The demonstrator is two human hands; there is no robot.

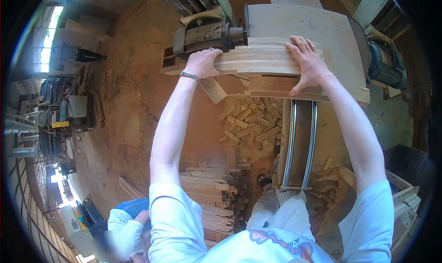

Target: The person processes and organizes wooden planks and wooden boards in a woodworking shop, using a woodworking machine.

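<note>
Several pale wooden strips (pixel 262 60) lie side by side on the machine's table, their left ends uneven. My left hand (pixel 202 63), with a bracelet at the wrist, grips the strips' left end between thumb and fingers. Toward their right end, my right hand (pixel 308 62) lies over the strips with its fingers spread and its thumb stretched toward the table's front edge. Just behind my left hand is a dark electric motor (pixel 202 37). A short wooden board (pixel 212 90) slants below that hand.
Two metal rails (pixel 289 138) run from the table toward me. Wood offcuts (pixel 251 120) are heaped on the floor, with a stack of strips (pixel 214 198) nearer. A second motor (pixel 386 62) sits at right. One person (pixel 124 226) is at lower left, another (pixel 76 53) farther away.
</note>
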